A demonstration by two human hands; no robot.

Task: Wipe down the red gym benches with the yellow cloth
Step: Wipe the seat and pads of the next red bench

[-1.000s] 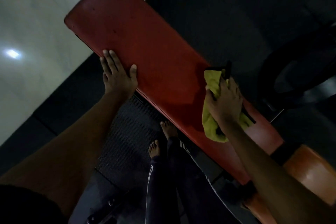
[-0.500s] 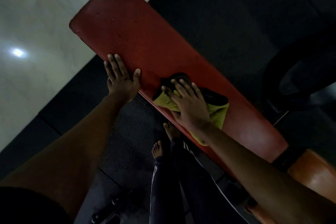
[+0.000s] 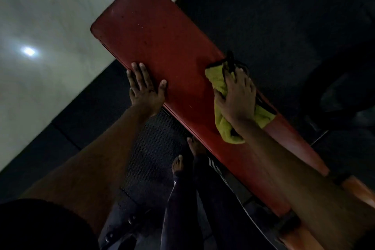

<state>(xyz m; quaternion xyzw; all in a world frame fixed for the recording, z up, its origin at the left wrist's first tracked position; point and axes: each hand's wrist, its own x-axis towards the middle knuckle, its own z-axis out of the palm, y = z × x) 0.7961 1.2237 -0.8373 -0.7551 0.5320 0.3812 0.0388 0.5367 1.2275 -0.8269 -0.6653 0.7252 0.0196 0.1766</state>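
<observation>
Where cloth (image 3: 217, 79) meets bench (image 3: 162, 36), possibly tiled floor (image 3: 50, 16)

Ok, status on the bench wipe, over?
Left hand flat on red bench, near edge. Right hand presses yellow cloth at far edge. Dark strap-like thing by its fingers, unidentified.
</observation>
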